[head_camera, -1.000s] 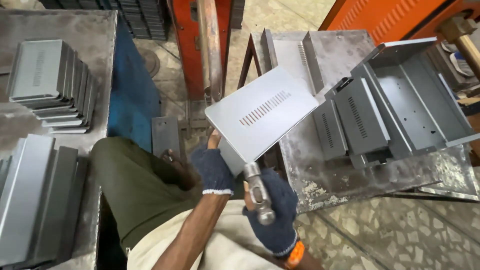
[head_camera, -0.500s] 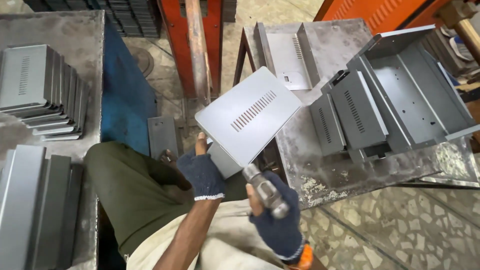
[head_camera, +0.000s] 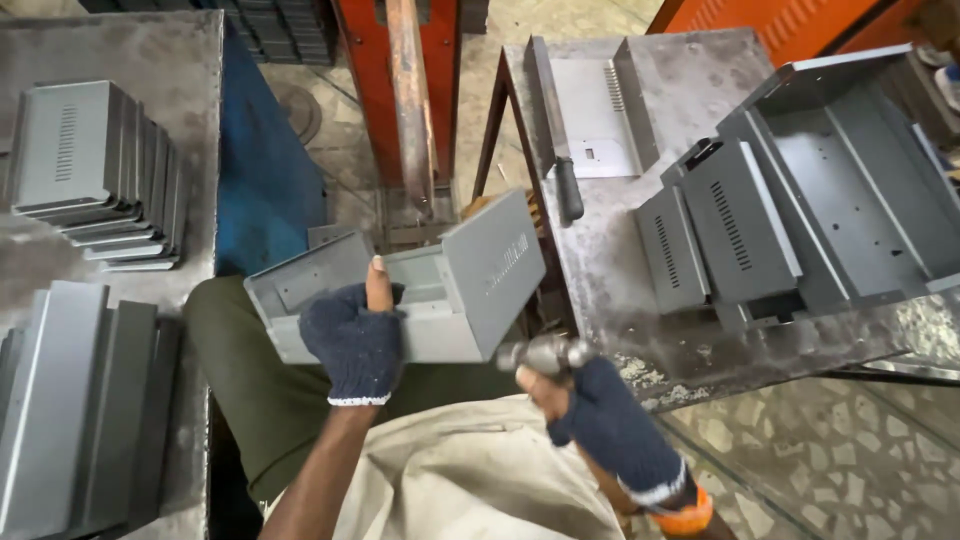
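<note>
Grey metal cover (head_camera: 440, 290) sits over my lap, long axis running left to right, my left hand (head_camera: 355, 340) clamped on its near wall. Right hand (head_camera: 610, 425) grips the hammer (head_camera: 540, 352), just right of it, beside the tabletop (head_camera: 620, 270).

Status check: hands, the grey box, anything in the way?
Left hand grips grey box over lap, open side up. Right hand holds hammer at box's lower right corner. Bench with more casings close right; nothing between.

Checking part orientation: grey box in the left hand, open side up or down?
Up. The grey box shows its hollow inside to the camera; the left hand grips its near wall.
</note>
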